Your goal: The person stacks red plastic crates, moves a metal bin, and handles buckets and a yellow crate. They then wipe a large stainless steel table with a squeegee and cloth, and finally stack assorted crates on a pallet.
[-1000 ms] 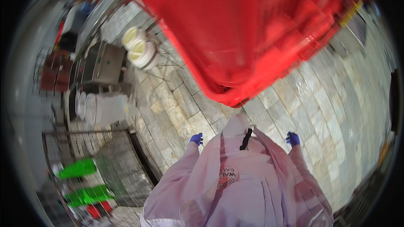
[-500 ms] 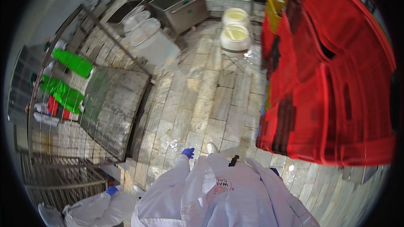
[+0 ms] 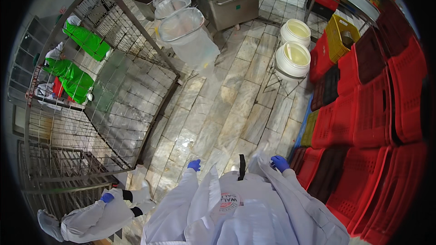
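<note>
Left hand [image 3: 194,165], blue glove, hanging just left of my white coat [image 3: 268,204], over the tiled floor [image 3: 236,109]; fingers look loosely curled, can't tell if they're pinching anything. Right hand [image 3: 279,163], also gloved, beside the coat's loose front edge; fingers partly bent, contact with the cloth unclear, grip unclear too. Black strap [image 3: 241,165] sticks up from the coat between the hands. Nearest stock: red crates [image 3: 372,113], nested and stacked along my right, past the right hand. Yellow crate [image 3: 335,45] at their far end. Ahead: white buckets [image 3: 291,69] with yellowish insides on a wire stand, lined bins [image 3: 188,47] further left, steel tub [image 3: 229,9] behind those. Wire cage [image 3: 139,26] to my left, two people in green [image 3: 88,41] visible through its mesh. Co-worker in white [image 3: 93,220] at lower left, blue-gloved.
</note>
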{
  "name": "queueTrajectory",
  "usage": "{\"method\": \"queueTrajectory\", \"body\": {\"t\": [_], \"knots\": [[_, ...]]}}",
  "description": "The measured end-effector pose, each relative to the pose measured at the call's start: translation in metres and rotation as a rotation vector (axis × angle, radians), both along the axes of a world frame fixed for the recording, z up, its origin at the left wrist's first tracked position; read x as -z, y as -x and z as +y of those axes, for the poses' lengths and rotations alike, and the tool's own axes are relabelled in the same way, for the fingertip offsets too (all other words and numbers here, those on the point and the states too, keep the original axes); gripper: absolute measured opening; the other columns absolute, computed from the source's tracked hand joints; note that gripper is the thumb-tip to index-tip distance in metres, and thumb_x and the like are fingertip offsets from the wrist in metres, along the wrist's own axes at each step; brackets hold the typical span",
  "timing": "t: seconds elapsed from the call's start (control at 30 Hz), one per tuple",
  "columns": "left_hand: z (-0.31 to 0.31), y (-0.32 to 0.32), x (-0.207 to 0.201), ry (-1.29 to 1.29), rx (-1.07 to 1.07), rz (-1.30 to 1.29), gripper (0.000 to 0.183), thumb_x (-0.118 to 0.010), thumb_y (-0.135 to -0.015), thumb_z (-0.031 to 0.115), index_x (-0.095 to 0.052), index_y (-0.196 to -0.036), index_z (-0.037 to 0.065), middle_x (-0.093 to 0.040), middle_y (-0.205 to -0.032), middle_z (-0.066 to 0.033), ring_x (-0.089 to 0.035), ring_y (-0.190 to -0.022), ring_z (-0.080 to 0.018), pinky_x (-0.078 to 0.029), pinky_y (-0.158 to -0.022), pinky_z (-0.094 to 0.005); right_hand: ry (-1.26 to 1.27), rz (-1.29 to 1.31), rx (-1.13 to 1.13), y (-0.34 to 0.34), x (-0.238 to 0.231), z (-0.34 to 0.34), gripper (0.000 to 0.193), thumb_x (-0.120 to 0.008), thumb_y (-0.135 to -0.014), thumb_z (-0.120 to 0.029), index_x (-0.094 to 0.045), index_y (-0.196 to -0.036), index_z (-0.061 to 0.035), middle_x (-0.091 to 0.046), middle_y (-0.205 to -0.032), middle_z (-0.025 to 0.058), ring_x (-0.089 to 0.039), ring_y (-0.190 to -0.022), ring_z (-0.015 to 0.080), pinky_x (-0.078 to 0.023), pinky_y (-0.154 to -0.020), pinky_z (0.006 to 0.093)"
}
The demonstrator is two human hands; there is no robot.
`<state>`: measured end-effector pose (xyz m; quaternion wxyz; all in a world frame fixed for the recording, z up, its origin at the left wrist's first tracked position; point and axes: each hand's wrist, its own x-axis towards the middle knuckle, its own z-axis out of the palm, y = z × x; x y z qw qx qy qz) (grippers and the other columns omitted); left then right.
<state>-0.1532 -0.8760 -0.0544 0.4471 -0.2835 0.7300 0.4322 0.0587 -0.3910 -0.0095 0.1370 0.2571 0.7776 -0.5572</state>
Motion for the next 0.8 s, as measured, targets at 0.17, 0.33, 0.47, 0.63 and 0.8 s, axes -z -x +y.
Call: {"method": "queueTrajectory", "body": {"t": [0.17, 0.33, 0.47, 0.63, 0.8], "knots": [[0.066, 0.053, 0.013, -0.181, -0.030, 0.066, 0.031, -0.055, -0.086, 0.036, -0.059, -0.108, 0.015, -0.063, -0.087, -0.0079, -0.056, -0.060, -0.0188, -0.041, -0.050, -0.0304, -0.281, -0.221, -0.411, 0.045, 0.042, 0.104, 0.024, -0.050, -0.084, -0.027, -0.063, -0.092, -0.0077, -0.064, -0.084, 0.0168, -0.063, -0.073, 0.0301, -0.049, -0.065, 0.0394], [0.103, 0.113, -0.008, -0.131, -0.249, -0.012, 0.032, -0.054, -0.088, 0.031, -0.058, -0.112, 0.010, -0.062, -0.094, -0.0100, -0.059, -0.072, -0.0212, -0.045, -0.058, -0.0304, -0.165, -0.552, -0.166, 0.149, 0.031, 0.195, 0.021, -0.052, -0.082, -0.028, -0.061, -0.087, -0.0096, -0.064, -0.088, 0.0166, -0.062, -0.080, 0.0334, -0.049, -0.071, 0.0426], [0.081, 0.126, 0.033, -0.071, -0.069, 0.470, 0.042, -0.058, -0.085, 0.037, -0.058, -0.110, 0.004, -0.064, -0.093, -0.0121, -0.060, -0.077, -0.0208, -0.048, -0.065, -0.0346, 0.020, -0.448, -0.075, 0.286, 0.033, 0.252, 0.023, -0.058, -0.084, -0.028, -0.058, -0.090, -0.0049, -0.059, -0.071, 0.0079, -0.059, -0.063, 0.0199, -0.047, -0.053, 0.0342], [0.153, 0.188, 0.003, -0.018, 0.100, 0.329, 0.039, -0.052, -0.089, 0.036, -0.058, -0.109, 0.003, -0.064, -0.099, -0.0119, -0.062, -0.082, -0.0212, -0.048, -0.068, -0.0378, 0.197, -0.136, 0.056, 0.425, 0.004, 0.271, 0.032, -0.058, -0.085, -0.030, -0.057, -0.100, -0.0022, -0.060, -0.081, 0.0073, -0.059, -0.069, 0.0165, -0.046, -0.057, 0.0282], [0.188, 0.269, 0.022, -0.199, -0.134, 0.161, 0.032, -0.044, -0.093, 0.029, -0.056, -0.115, 0.009, -0.062, -0.110, -0.0117, -0.063, -0.078, -0.0274, -0.048, -0.068, -0.0421, 0.050, -0.156, -0.112, 0.536, 0.001, 0.260, 0.034, -0.057, -0.085, -0.031, -0.059, -0.101, -0.0014, -0.061, -0.083, 0.0076, -0.059, -0.068, 0.0155, -0.046, -0.057, 0.0277]]}}
